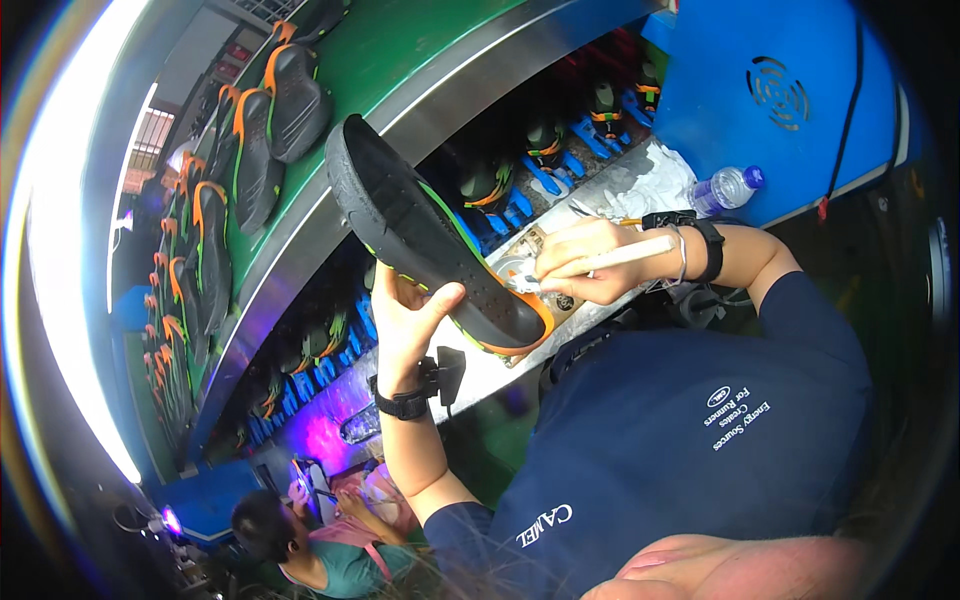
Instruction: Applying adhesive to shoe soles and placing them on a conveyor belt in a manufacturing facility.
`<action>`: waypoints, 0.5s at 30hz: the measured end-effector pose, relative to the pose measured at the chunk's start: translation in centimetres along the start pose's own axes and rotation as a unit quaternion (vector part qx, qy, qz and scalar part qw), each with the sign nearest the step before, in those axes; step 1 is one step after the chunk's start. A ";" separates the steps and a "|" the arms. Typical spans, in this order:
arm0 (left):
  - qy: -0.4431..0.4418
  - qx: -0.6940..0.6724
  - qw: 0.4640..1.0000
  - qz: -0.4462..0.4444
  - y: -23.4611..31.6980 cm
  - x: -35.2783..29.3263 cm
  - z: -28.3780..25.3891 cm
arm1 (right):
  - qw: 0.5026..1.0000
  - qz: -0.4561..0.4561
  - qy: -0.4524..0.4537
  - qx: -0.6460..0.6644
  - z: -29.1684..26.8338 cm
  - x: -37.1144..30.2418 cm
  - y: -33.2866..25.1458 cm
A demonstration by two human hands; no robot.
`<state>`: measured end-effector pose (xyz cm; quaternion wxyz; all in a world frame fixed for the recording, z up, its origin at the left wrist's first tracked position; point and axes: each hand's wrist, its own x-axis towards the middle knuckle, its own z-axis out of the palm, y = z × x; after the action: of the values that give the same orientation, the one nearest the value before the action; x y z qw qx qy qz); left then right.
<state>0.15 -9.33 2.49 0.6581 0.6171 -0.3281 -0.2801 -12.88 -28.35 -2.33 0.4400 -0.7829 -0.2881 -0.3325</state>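
A black shoe sole (425, 230) with orange and green edging is held up tilted in front of me. My left hand (408, 325) grips it from below, thumb and fingers closed on its near edge. My right hand (590, 262) is closed round a brush (628, 256) with a thick pale handle. The brush's whitish tip meets or nearly meets the orange rim at the sole's lower end; actual contact is hard to make out. Both wrists carry black straps with small devices.
More soles (258, 160) lie along the green conveyor (400, 45) with its metal edge. Under it, shoe parts sit on blue holders (545, 175). A clear bottle (722, 190) stands by white paper and a blue cabinet (790, 110). A co-worker (325, 550) works at lower left.
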 end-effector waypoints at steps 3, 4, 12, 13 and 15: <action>-0.043 0.028 0.999 -0.003 0.1 1.8 1.5 | 0.992 0.107 0.008 0.069 -1.8 -1.7 -1.1; -0.055 0.020 0.998 -0.015 0.2 2.4 2.1 | 0.966 0.213 0.002 0.145 -2.7 -2.4 -1.6; -0.240 -0.171 0.948 -0.119 3.4 13.0 8.0 | 0.893 0.247 0.366 0.087 -10.8 -9.1 -8.3; -0.270 -0.219 0.925 -0.154 4.0 16.1 9.3 | 0.882 0.249 0.393 0.074 -11.1 -10.0 -9.3; -0.347 -0.402 0.785 -0.320 5.3 23.7 12.8 | 0.864 0.255 0.431 0.042 -11.3 -11.4 -10.7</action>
<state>4.93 -35.26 10.09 0.5610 0.2272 -0.1763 -0.7763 -30.82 -35.31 -1.46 0.6225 -0.5881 0.1264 -0.5007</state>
